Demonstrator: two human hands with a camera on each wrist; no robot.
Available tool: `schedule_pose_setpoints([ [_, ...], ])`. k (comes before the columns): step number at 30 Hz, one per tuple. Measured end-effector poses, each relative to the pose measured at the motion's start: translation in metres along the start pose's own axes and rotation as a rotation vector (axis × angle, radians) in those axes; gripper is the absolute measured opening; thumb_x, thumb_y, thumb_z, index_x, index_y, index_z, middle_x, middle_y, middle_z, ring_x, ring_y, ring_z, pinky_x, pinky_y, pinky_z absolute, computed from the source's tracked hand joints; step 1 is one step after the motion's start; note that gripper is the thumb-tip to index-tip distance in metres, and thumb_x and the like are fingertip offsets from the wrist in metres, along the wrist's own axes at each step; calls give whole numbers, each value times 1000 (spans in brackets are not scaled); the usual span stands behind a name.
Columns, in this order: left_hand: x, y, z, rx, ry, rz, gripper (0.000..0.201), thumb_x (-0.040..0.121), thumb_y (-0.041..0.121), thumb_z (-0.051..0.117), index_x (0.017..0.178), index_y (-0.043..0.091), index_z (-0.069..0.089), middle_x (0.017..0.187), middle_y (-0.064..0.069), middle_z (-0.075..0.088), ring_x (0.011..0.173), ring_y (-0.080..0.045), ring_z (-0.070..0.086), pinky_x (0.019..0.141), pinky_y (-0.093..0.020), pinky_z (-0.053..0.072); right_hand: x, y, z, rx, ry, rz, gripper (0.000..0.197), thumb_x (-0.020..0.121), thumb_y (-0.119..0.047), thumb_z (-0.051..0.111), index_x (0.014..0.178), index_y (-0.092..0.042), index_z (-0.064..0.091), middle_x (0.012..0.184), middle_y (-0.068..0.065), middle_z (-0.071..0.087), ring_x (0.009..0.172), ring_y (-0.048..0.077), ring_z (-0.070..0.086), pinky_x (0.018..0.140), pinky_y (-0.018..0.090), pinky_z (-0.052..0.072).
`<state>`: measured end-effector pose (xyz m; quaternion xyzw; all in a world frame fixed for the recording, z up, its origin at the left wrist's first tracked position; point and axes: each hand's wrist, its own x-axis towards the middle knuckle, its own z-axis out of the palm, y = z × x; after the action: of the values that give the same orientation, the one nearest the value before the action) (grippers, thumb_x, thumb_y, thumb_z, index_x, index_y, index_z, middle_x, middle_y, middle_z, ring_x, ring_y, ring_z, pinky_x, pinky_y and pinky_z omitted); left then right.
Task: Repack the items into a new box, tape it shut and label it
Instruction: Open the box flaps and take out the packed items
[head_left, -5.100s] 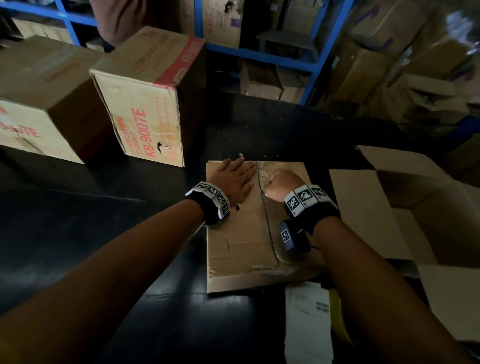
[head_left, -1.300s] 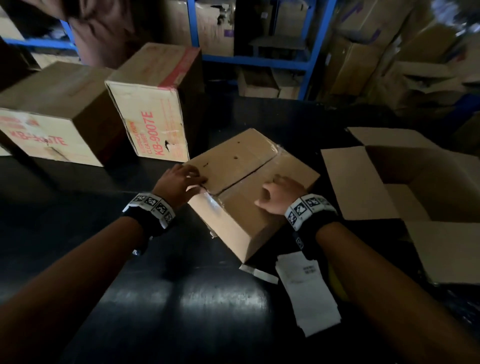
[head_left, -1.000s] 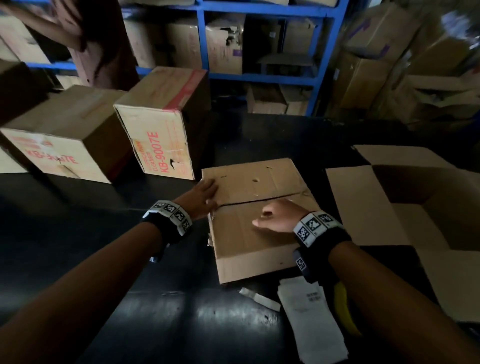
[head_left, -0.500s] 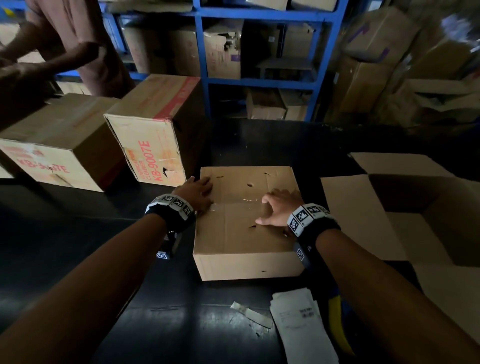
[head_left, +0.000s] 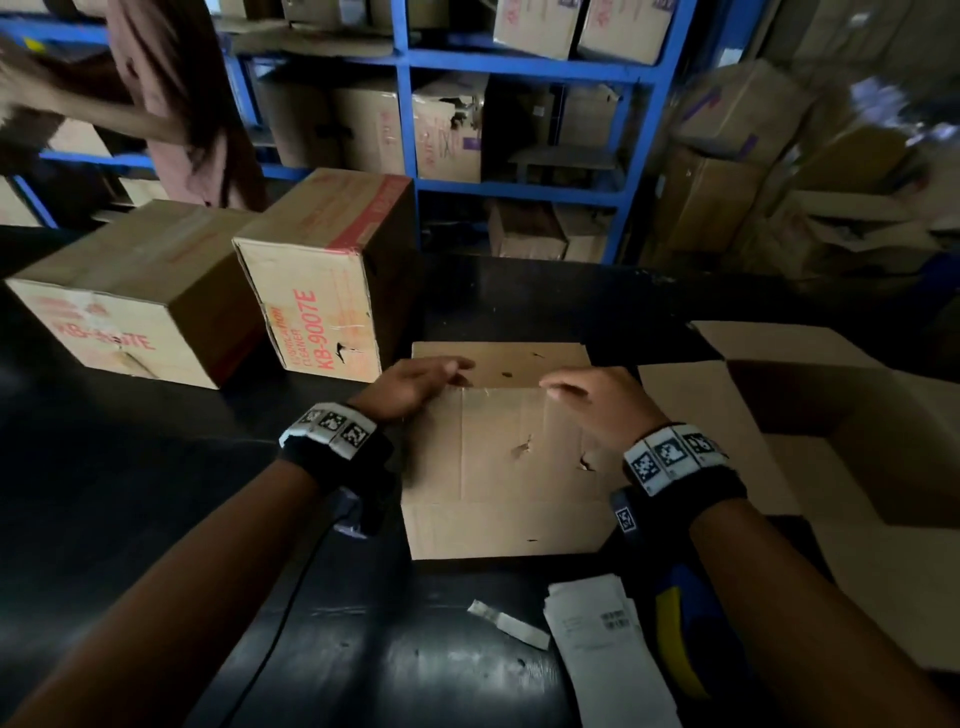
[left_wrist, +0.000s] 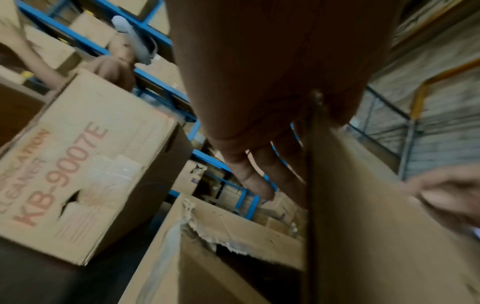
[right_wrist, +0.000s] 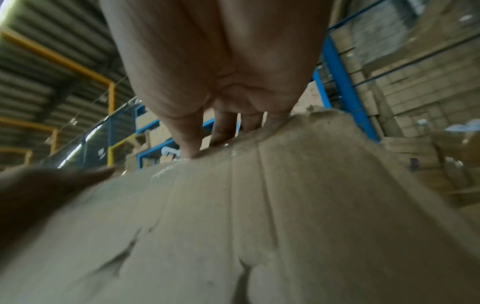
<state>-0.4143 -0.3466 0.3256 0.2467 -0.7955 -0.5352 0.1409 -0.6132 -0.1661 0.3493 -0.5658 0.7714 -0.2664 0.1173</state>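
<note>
- The worn box (head_left: 511, 452) is sitting near the middle of the black table (head_left: 130, 499), toward its near edge, with the empty new box (head_left: 810, 441) just beside it on the right.
- The left hand (head_left: 410, 384) is curling its fingers over the near flap's free edge at the centre seam.
- The right hand (head_left: 602, 400) is pinching that same edge further right, fingers (right_wrist: 187, 142) hooked over the cardboard.
- My advice: be lifting both ends together, so the flap is hinging evenly and the torn paper around the holes is not ripping further.
- The labels (head_left: 608, 649) are lying at the near edge, clear of the lift.
</note>
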Motion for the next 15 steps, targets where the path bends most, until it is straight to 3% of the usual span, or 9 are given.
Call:
schedule_pose_setpoints([
  [2, -16, -2, 8, 65, -36, 85, 27, 98, 29, 41, 108, 23, 65, 110, 9, 66, 99, 13, 56, 93, -9, 39, -11, -10, -8, 41, 20, 21, 24, 93, -23, 56, 110, -18, 72, 111, -4, 72, 105, 7, 64, 96, 23, 48],
  [5, -36, 4, 15, 24, -6, 136, 27, 97, 22, 43, 91, 26, 69, 84, 21, 70, 83, 12, 60, 78, -5, 42, -26, -25, -21, 12, -28, 62, 24, 92, -25, 57, 109, -20, 73, 109, -6, 72, 100, 4, 62, 91, 20, 44],
  [7, -48, 12, 15, 13, -37, 169, 27, 95, 25, 47, 83, 29, 71, 74, 22, 68, 73, 9, 59, 71, -9, 44, -36, -35, -31, -6, -101, 77, 24, 91, -26, 58, 110, -20, 72, 110, -6, 71, 103, 6, 61, 97, 27, 46],
  [9, -63, 20, 15, 42, -97, 205, 25, 89, 40, 50, 77, 36, 71, 69, 21, 65, 68, 8, 57, 66, -9, 42, -47, -40, -39, -16, -184, 79, 24, 90, -26, 60, 108, -19, 73, 108, -6, 71, 102, 5, 61, 98, 27, 45],
  [10, -70, 19, 16, 66, -127, 217, 23, 84, 50, 51, 78, 39, 71, 70, 21, 66, 69, 8, 57, 66, -8, 42, -54, -42, -41, -17, -213, 77, 22, 89, -26, 61, 106, -19, 74, 106, -6, 72, 99, 3, 61, 97, 24, 45],
  [12, -84, 13, 16, 104, -173, 208, 40, 73, 70, 52, 87, 38, 71, 83, 13, 70, 79, 5, 61, 72, -11, 45, -66, -39, -39, 1, -265, 78, 19, 86, -27, 65, 100, -21, 76, 103, -7, 73, 94, -1, 62, 91, 18, 46],
  [15, -103, 4, 26, 240, -342, 138, 66, 64, 84, 46, 109, 39, 64, 111, 13, 64, 103, 8, 55, 88, -7, 39, -82, -22, -28, 33, -435, 111, 29, 79, -46, 68, 104, -32, 75, 108, -13, 72, 102, -4, 61, 95, 20, 46],
])
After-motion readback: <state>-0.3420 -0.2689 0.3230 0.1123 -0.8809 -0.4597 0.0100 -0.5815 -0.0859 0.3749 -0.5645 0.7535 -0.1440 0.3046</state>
